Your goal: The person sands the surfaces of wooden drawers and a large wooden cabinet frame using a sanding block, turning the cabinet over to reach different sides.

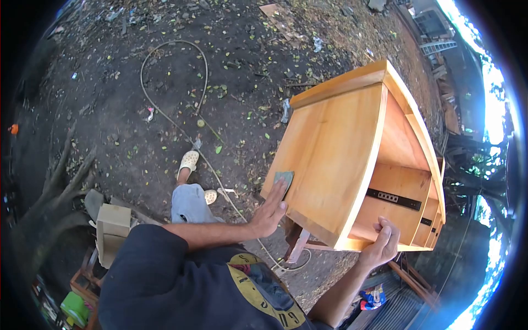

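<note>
A light-brown wooden cabinet [335, 159] stands tilted in the view, its smooth side panel facing me and its open compartments to the right. My left hand [269, 213] presses a grey-green piece of sandpaper [284, 181] flat on the panel near its lower left edge. At the cabinet's open front, my right hand [382, 242] has its fingers curled at the lower frame edge; part of the grip is hidden. A black metal drawer slide [395, 198] is fixed inside, just above that hand.
A long hose [165, 113] loops over the dirt ground. A person's leg with a pale clog [188, 160] is left of the cabinet. A cardboard box [113, 223] stands at lower left; a blue packet [373, 297] lies at lower right. Tree roots [69, 179] spread at far left.
</note>
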`<state>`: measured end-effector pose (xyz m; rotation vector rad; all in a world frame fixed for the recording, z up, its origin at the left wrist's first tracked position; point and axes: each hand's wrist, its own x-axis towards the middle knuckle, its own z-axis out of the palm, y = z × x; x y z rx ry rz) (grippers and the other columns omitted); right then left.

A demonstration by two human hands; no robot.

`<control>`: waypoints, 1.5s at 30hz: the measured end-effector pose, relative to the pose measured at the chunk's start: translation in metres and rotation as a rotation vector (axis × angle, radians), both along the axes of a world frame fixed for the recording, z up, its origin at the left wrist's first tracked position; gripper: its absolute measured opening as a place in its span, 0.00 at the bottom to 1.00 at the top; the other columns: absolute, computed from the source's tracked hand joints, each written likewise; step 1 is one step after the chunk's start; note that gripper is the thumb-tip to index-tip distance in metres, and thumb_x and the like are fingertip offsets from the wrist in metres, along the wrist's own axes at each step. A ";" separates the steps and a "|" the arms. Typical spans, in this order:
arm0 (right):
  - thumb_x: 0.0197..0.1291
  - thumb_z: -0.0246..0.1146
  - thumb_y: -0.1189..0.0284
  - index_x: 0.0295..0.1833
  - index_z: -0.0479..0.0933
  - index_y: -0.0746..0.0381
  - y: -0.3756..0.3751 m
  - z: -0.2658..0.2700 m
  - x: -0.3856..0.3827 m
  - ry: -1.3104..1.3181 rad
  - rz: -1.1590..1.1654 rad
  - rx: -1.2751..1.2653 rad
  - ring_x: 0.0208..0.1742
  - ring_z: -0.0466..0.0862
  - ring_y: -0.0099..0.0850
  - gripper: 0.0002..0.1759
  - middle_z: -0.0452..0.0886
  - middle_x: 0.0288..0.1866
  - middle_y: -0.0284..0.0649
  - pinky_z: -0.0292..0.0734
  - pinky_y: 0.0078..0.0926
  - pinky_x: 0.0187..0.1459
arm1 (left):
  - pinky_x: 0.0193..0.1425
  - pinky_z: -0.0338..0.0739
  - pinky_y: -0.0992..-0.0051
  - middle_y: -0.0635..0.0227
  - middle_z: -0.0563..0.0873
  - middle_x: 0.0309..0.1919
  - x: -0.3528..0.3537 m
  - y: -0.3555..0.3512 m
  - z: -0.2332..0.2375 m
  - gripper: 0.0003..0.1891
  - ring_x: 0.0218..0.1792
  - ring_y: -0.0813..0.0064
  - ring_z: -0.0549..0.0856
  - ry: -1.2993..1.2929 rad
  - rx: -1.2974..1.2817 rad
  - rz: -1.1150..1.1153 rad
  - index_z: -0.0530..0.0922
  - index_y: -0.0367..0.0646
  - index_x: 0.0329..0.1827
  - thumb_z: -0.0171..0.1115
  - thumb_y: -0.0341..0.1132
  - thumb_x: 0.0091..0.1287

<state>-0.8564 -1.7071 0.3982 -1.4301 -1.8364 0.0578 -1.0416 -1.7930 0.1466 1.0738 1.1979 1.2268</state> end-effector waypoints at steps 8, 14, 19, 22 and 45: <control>0.82 0.54 0.73 0.47 0.85 0.72 -0.001 -0.001 0.002 -0.039 -0.017 0.022 0.36 0.85 0.30 0.17 0.91 0.43 0.46 0.82 0.28 0.42 | 0.95 0.35 0.62 0.48 0.44 0.93 -0.004 0.115 -0.052 0.38 0.93 0.54 0.40 -0.181 -0.071 0.065 0.48 0.33 0.92 0.32 0.54 0.92; 0.84 0.54 0.71 0.48 0.84 0.73 -0.002 -0.001 0.008 -0.055 0.018 0.009 0.36 0.84 0.29 0.18 0.90 0.42 0.46 0.81 0.28 0.43 | 0.95 0.35 0.64 0.51 0.47 0.93 -0.014 0.230 -0.117 0.35 0.93 0.58 0.41 -0.256 0.003 0.130 0.50 0.33 0.92 0.34 0.49 0.92; 0.83 0.54 0.69 0.46 0.83 0.72 -0.001 0.000 0.009 -0.083 0.005 -0.001 0.36 0.85 0.31 0.18 0.89 0.41 0.47 0.81 0.31 0.42 | 0.95 0.36 0.64 0.50 0.47 0.93 -0.029 0.260 -0.118 0.36 0.93 0.57 0.42 -0.199 -0.019 0.114 0.51 0.33 0.92 0.36 0.50 0.91; 0.81 0.54 0.68 0.43 0.82 0.70 -0.001 0.001 0.001 -0.079 -0.024 0.008 0.34 0.86 0.36 0.18 0.89 0.39 0.49 0.82 0.35 0.40 | 0.95 0.42 0.65 0.52 0.51 0.93 -0.036 0.261 -0.122 0.35 0.93 0.58 0.49 -0.131 -0.058 0.099 0.55 0.37 0.92 0.43 0.48 0.88; 0.82 0.52 0.66 0.46 0.82 0.70 -0.004 0.003 0.004 -0.173 -0.054 -0.042 0.36 0.82 0.32 0.19 0.87 0.43 0.48 0.80 0.32 0.44 | 0.95 0.45 0.64 0.53 0.50 0.94 -0.061 0.222 -0.143 0.45 0.93 0.57 0.47 -0.002 0.127 -0.070 0.51 0.38 0.93 0.51 0.35 0.70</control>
